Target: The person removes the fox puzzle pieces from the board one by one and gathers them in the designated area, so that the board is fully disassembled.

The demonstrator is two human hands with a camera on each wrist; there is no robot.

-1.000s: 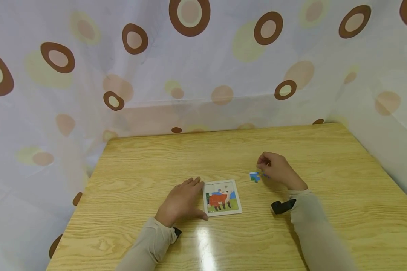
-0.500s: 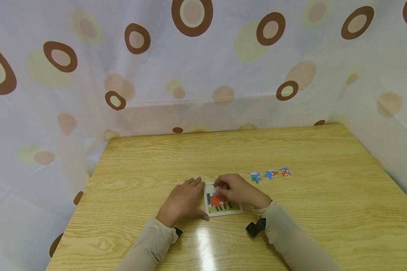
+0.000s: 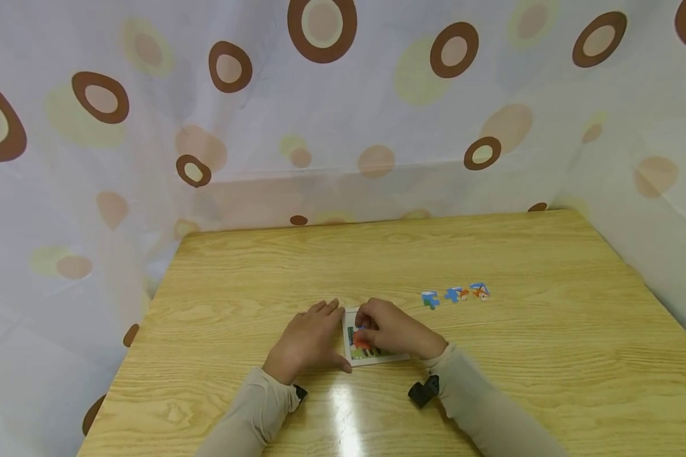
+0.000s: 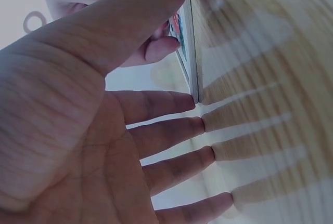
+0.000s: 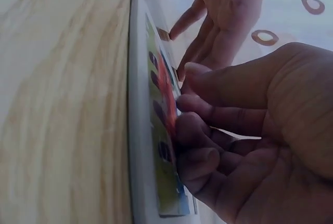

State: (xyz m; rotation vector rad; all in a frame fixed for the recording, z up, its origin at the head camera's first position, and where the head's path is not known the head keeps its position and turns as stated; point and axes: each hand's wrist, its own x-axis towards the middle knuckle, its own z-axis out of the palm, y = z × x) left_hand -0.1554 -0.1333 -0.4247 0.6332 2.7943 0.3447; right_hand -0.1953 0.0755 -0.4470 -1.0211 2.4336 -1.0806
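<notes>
While the puzzle (image 3: 360,353) lay flat on the tabletop (image 3: 251,273), its left edge was flanked by the left hand (image 3: 307,341), which was spread wide, fingers straight, fingertips set on the wood; nothing was gripped by it. In the left wrist view, the index fingertip was seen against a corner of the white frame (image 3: 378,362). The right hand (image 3: 397,329) was held over the puzzle, fingers curled in close to the picture; whether any piece was pinched could not be told. Part of a red animal with dark legs on green was visible. Three loose pieces were noted in a row to the right, slightly farther off: a blue-and-green piece (image 3: 429,299), then a blue-and-orange piece (image 3: 454,294) and an orange-and-white piece (image 3: 480,291), placed close together.
</notes>
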